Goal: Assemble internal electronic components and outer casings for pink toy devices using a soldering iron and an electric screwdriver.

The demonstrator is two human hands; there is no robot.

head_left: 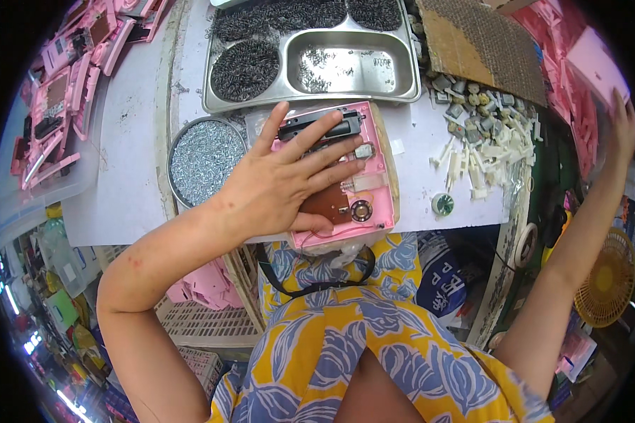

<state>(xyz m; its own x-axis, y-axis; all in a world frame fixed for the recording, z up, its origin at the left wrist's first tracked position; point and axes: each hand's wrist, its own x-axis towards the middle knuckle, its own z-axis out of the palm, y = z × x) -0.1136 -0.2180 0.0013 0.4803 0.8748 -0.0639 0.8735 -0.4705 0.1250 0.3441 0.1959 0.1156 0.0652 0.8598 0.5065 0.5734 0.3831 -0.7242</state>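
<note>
Left hand (279,182) is lying spread on pink case (376,161); pressure could dislodge speaker (361,210). Right of case, right hand (619,127) is touching cover (597,67), grip unclear.

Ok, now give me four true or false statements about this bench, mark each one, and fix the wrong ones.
1. The left hand lies spread over the open pink casing. True.
2. The right hand is inside the metal tray. False: the right hand is at a pink panel, far right.
3. A round dish left of the casing holds small silvery pieces. True.
4. The cardboard is left of the metal tray. False: the cardboard is right of the metal tray.
</note>
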